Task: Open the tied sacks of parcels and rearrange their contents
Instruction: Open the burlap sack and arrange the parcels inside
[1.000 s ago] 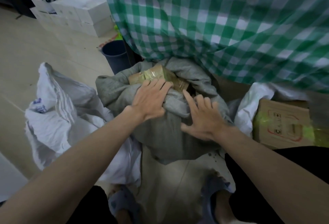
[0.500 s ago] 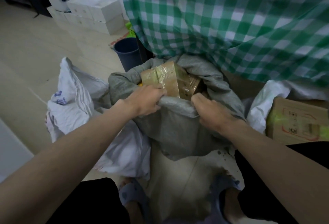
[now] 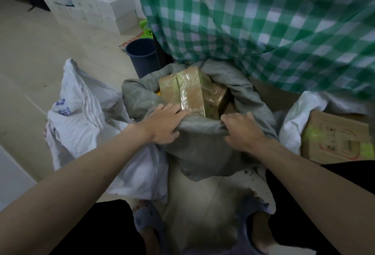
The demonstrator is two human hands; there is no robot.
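Grey sack [image 3: 198, 149] stands on the floor, mouth open, between a white sack [image 3: 81, 116] and a cardboard box [image 3: 334, 139]; a taped brown parcel [image 3: 188, 90] protrudes from the opening. Left hand [image 3: 164, 127] grips the near rim, fingers curled over the edge beside the parcel. Right hand [image 3: 241, 131] has its fingers bunched tight around the same rim.

- One grey sack [image 3: 203, 149], open
- Two white sacks [image 3: 85, 116], left and right [image 3: 300, 116]
- One taped parcel [image 3: 188, 90] showing in the grey sack
- One dark bin [image 3: 142, 56]
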